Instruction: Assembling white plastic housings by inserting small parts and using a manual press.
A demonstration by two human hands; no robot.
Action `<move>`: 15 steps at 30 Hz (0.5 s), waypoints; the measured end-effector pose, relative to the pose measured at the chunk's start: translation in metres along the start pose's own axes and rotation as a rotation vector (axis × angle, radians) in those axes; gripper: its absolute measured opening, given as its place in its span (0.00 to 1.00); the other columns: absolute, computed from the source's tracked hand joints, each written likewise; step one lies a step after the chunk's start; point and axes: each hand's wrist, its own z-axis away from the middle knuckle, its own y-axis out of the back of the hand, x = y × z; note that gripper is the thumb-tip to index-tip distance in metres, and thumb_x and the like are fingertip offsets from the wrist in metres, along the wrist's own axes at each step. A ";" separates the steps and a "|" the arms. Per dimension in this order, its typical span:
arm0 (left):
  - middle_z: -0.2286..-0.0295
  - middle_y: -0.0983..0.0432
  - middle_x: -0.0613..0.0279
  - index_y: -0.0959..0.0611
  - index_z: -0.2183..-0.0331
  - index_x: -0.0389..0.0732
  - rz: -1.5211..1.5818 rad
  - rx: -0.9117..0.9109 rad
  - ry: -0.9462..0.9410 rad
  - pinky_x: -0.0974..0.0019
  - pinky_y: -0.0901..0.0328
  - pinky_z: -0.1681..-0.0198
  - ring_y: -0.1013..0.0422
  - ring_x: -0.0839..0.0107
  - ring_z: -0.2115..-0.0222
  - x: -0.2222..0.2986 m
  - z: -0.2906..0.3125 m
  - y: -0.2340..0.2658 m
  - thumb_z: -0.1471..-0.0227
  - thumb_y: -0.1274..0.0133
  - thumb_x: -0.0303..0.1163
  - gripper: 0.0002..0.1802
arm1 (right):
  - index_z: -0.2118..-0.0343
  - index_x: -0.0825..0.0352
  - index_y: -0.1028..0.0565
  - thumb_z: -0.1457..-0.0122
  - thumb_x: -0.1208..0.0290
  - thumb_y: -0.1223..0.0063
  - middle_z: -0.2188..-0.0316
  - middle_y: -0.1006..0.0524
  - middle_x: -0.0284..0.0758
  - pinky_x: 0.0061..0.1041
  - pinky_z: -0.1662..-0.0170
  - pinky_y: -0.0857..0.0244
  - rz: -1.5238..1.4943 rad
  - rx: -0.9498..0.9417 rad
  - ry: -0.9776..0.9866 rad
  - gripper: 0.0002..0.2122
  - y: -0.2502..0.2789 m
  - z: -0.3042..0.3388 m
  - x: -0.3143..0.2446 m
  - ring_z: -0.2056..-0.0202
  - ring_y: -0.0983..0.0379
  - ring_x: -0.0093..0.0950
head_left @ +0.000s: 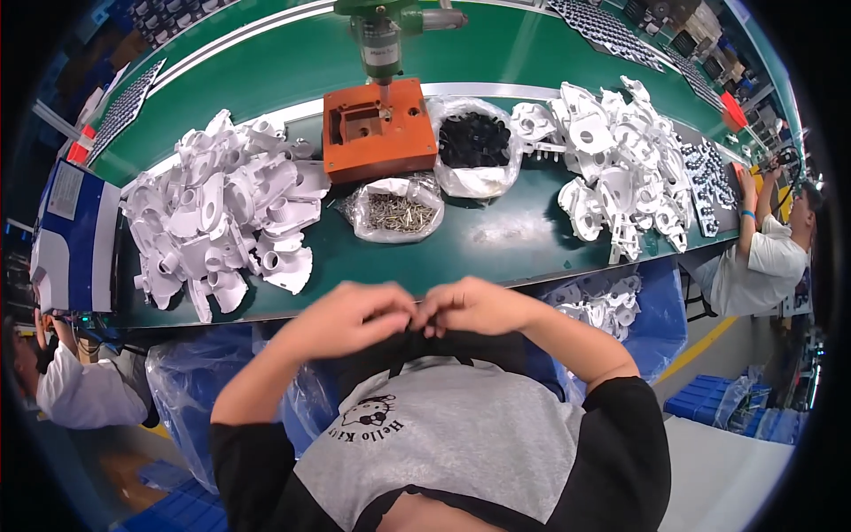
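Just off the bench's near edge, my left hand [353, 316] and my right hand [474, 307] meet in front of my body. Both have curled fingers, with the fingertips almost touching. Whatever they may be pinching is hidden or too small to name. Beyond them on the bench lies a clear plastic bag of small metal screws or pins [399, 211]. Behind that bag stands an orange metal fixture block [379, 160], with a green press head [381, 49] above it. To its right, an open plastic bag holds small black parts [475, 140].
White plastic housings [222, 199] are heaped on the left, with another pile of white parts [616, 151] on the right. Blue lined bins [660, 306] stand below the green bench [505, 253]. A blue-and-white machine [75, 239] stands left. Other people [753, 244] work at both sides.
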 end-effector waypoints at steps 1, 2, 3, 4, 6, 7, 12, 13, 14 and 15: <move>0.74 0.23 0.59 0.24 0.63 0.38 -0.018 0.075 -0.081 0.68 0.34 0.69 0.26 0.69 0.73 0.005 -0.017 0.007 0.48 0.51 0.30 0.10 | 0.62 0.72 0.26 0.49 0.85 0.60 0.68 0.24 0.35 0.20 0.61 0.33 -0.070 0.046 0.020 0.13 0.006 -0.001 -0.009 0.67 0.28 0.21; 0.70 0.24 0.60 0.22 0.64 0.37 -0.086 0.141 -0.018 0.69 0.34 0.66 0.27 0.70 0.70 0.010 -0.030 0.014 0.50 0.48 0.29 0.10 | 0.60 0.71 0.27 0.48 0.85 0.58 0.66 0.25 0.34 0.21 0.61 0.33 -0.125 0.103 0.095 0.13 0.009 -0.002 -0.013 0.67 0.28 0.21; 0.70 0.24 0.59 0.23 0.63 0.37 -0.131 0.251 -0.042 0.69 0.34 0.66 0.28 0.72 0.71 0.011 -0.042 0.017 0.50 0.48 0.29 0.11 | 0.61 0.72 0.29 0.47 0.84 0.56 0.63 0.26 0.35 0.22 0.60 0.32 -0.209 0.176 0.128 0.10 0.011 -0.001 -0.018 0.65 0.27 0.22; 0.71 0.25 0.60 0.25 0.61 0.36 -0.106 0.346 -0.116 0.70 0.35 0.66 0.29 0.74 0.72 0.008 -0.053 0.020 0.48 0.49 0.29 0.12 | 0.61 0.73 0.29 0.46 0.84 0.55 0.62 0.26 0.37 0.22 0.60 0.31 -0.226 0.221 0.121 0.09 0.016 0.001 -0.021 0.65 0.27 0.24; 0.76 0.27 0.63 0.26 0.61 0.35 0.249 0.536 -0.176 0.73 0.36 0.68 0.31 0.78 0.74 -0.010 -0.070 0.017 0.48 0.50 0.28 0.11 | 0.63 0.75 0.30 0.45 0.83 0.54 0.59 0.27 0.42 0.23 0.59 0.30 -0.212 0.303 0.147 0.07 0.029 0.006 -0.021 0.63 0.26 0.27; 0.76 0.28 0.64 0.27 0.63 0.34 0.406 0.584 -0.165 0.74 0.35 0.68 0.31 0.79 0.73 -0.013 -0.072 0.013 0.46 0.53 0.27 0.09 | 0.63 0.76 0.30 0.45 0.83 0.54 0.59 0.28 0.43 0.24 0.58 0.30 -0.228 0.371 0.166 0.07 0.036 0.010 -0.015 0.63 0.26 0.28; 0.74 0.27 0.61 0.27 0.64 0.34 0.589 0.492 -0.017 0.73 0.35 0.69 0.31 0.75 0.73 -0.057 -0.016 -0.015 0.44 0.54 0.28 0.08 | 0.67 0.70 0.27 0.48 0.84 0.51 0.53 0.29 0.38 0.24 0.53 0.37 0.350 0.916 0.274 0.06 0.105 0.057 -0.006 0.54 0.31 0.27; 0.75 0.27 0.59 0.26 0.65 0.35 0.627 0.460 0.056 0.73 0.35 0.70 0.30 0.75 0.74 -0.061 0.002 -0.022 0.44 0.54 0.29 0.08 | 0.69 0.69 0.27 0.49 0.81 0.49 0.55 0.28 0.38 0.25 0.51 0.40 0.637 1.022 0.291 0.05 0.125 0.071 -0.018 0.53 0.33 0.28; 0.74 0.26 0.58 0.26 0.64 0.34 0.613 0.424 0.160 0.73 0.35 0.70 0.30 0.75 0.74 -0.063 0.018 -0.026 0.44 0.54 0.28 0.08 | 0.70 0.68 0.27 0.50 0.79 0.48 0.56 0.27 0.39 0.26 0.50 0.42 0.750 1.164 0.322 0.04 0.145 0.081 -0.027 0.53 0.33 0.29; 0.74 0.26 0.58 0.26 0.64 0.34 0.629 0.404 0.190 0.73 0.35 0.70 0.30 0.75 0.75 -0.069 0.030 -0.029 0.44 0.55 0.27 0.08 | 0.70 0.68 0.26 0.50 0.77 0.48 0.55 0.27 0.41 0.29 0.48 0.42 0.855 1.231 0.268 0.04 0.172 0.092 -0.034 0.50 0.33 0.33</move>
